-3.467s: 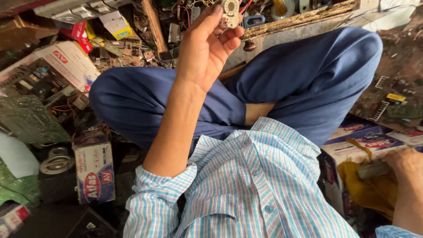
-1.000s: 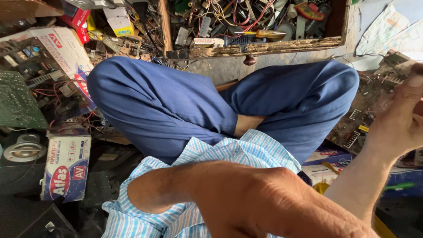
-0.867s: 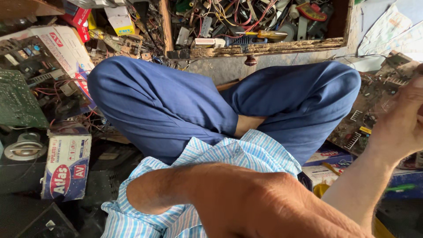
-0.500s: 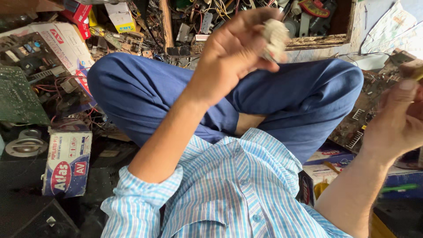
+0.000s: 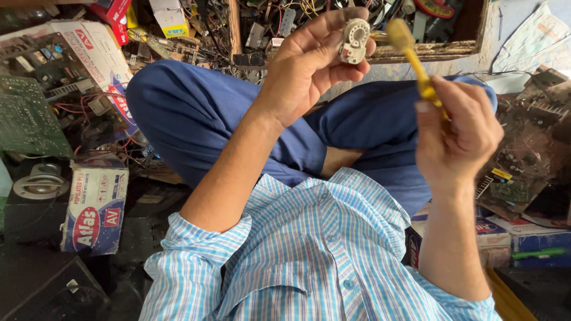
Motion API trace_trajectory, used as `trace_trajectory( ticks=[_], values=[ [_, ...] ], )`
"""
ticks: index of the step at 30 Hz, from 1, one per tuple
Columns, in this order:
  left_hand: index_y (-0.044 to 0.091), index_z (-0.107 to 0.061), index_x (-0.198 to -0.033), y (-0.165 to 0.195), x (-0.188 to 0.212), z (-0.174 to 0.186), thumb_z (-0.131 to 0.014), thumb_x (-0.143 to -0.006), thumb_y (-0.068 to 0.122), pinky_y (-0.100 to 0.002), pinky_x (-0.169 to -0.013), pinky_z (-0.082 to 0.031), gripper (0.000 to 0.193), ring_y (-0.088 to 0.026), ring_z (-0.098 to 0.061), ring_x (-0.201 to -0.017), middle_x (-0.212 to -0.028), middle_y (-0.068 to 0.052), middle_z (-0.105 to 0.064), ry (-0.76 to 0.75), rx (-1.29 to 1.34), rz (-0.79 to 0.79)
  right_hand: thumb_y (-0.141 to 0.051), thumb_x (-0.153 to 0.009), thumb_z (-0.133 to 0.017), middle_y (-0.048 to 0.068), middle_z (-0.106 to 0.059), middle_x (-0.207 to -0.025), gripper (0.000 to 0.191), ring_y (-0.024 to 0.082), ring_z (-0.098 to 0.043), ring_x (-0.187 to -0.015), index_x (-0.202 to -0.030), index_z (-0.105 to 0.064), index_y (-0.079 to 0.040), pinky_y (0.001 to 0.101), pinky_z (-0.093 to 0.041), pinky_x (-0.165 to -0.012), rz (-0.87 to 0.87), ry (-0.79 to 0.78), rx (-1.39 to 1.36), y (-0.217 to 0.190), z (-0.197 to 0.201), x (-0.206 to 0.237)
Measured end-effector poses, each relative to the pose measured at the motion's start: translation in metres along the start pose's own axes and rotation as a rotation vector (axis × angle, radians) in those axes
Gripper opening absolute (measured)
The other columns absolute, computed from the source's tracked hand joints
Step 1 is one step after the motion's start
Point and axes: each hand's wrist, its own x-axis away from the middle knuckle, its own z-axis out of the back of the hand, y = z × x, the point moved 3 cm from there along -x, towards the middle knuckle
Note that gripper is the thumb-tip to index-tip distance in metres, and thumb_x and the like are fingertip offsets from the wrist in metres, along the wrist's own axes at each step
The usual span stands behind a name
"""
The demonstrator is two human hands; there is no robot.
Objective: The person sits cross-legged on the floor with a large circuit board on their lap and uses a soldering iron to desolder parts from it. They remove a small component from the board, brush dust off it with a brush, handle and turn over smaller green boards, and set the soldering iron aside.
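Two hands closed: left hand pinches small grey part; right hand grips yellow-handled tool.

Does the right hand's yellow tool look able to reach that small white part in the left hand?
Probably yes: the yellow tool in the right hand ends just beside the small white part in the left hand, with nothing between.

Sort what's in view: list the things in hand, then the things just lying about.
In hand:
- small grey round part, held in left hand
- yellow-handled tool, held in right hand

Lying about:
- green circuit board
- cardboard box
- wooden tray of wires
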Motion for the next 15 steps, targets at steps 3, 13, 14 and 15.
trace_trajectory(
  ticks=[3, 13, 14, 15],
  values=[
    [0.000, -0.054, -0.147, -0.002, 0.003, -0.005, -0.049, -0.120, 0.013, -0.030, -0.090, -0.061, 0.030, -0.021, -0.073, -0.100, -0.121, -0.018, -0.070, -0.018, 0.048, 0.010, 0.009, -0.108, -0.078, 0.013, -0.071, -0.109, 0.019, 0.016, -0.067, -0.087, -0.124, -0.072, 0.001, 0.0254, -0.052, -0.072, 0.049, -0.059, -0.067, -0.001, -0.015, -0.011],
    [0.001, -0.055, -0.147, 0.000, 0.005, -0.006, -0.054, -0.116, 0.011, -0.030, -0.087, -0.062, 0.033, -0.020, -0.073, -0.097, -0.121, -0.018, -0.071, 0.039, 0.066, 0.013, 0.017, -0.097, -0.074, 0.017, -0.069, -0.098, 0.025, 0.019, -0.061, -0.074, -0.119, -0.073, 0.005, 0.0291, -0.045, -0.064, 0.029, 0.018, 0.072, -0.009, -0.013, -0.022],
    [-0.001, -0.055, -0.145, 0.000, 0.004, -0.007, -0.054, -0.117, 0.011, -0.030, -0.087, -0.062, 0.031, -0.021, -0.073, -0.097, -0.118, -0.019, -0.071, 0.051, 0.074, 0.017, 0.015, -0.097, -0.073, 0.017, -0.069, -0.099, 0.026, 0.020, -0.063, -0.078, -0.120, -0.072, 0.005, 0.0296, -0.047, -0.067, 0.042, 0.010, 0.055, -0.009, -0.012, -0.023],
    [-0.002, -0.056, -0.144, 0.000, 0.003, -0.007, -0.053, -0.118, 0.011, -0.030, -0.087, -0.061, 0.029, -0.021, -0.073, -0.096, -0.116, -0.019, -0.071, 0.053, 0.077, 0.017, 0.014, -0.096, -0.073, 0.017, -0.068, -0.100, 0.026, 0.020, -0.064, -0.082, -0.121, -0.072, 0.005, 0.0302, -0.048, -0.070, 0.062, 0.012, 0.041, -0.009, -0.012, -0.023]
  ],
)
